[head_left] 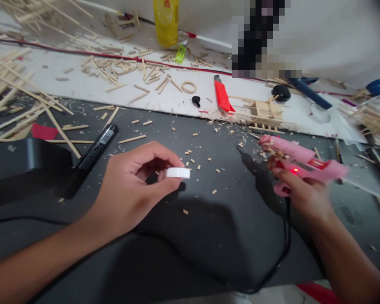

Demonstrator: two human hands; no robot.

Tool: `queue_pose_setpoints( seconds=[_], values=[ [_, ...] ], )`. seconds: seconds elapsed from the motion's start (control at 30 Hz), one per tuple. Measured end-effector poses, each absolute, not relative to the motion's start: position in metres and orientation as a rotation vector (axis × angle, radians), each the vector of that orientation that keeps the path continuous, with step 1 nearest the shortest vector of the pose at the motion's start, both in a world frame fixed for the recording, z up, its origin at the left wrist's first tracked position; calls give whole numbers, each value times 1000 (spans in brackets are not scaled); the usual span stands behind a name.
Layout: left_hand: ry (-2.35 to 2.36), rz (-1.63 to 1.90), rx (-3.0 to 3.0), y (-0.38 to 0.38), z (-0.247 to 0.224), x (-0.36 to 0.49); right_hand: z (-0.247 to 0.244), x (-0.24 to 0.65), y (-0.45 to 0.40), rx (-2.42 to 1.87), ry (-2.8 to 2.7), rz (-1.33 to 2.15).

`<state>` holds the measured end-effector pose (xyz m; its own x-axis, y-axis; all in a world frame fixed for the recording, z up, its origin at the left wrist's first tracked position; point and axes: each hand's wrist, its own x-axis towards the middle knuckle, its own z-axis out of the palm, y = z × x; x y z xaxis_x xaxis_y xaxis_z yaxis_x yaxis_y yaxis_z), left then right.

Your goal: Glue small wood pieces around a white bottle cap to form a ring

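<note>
Near the middle of the dark table, my left hand [139, 181] pinches a small round white cap [177, 173] between thumb and fingers, its edge facing me. My right hand [300, 190] is wrapped round a pink glue gun [307, 158] at the right. The gun's nozzle points to the left, a red light glows on its body, and a clear glue stick sticks out of its back. Small cut wood pieces [217, 171] lie scattered on the table between the two hands.
A black marker [96, 147] and a black box [25, 169] are at the left. Behind lie a red cutter [221, 95], a small wooden stick model [267, 113], a yellow bottle [166, 23] and many loose sticks [104, 69]. A black cable [281, 257] loops along the front.
</note>
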<state>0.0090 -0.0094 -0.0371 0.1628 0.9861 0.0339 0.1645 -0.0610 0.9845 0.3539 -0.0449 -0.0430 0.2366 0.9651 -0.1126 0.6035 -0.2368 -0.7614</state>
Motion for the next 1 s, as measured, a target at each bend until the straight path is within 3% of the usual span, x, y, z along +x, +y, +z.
queue_pose_setpoints(
  seconds=[0.3,0.6,0.77,1.0],
  values=[
    [1186,1022,1460,-6,-36,11,-48,354,-32,-2026,-1531,705],
    [1139,1025,1432,-14,-29,11,-39,322,-114,-1541,-1540,247],
    [1150,1030,1400,-17,-32,12,-22,275,-98,-1337,-2159,605],
    [1196,1024,1392,-12,-32,12,-20,237,-48,-1138,-2580,635]
  ],
)
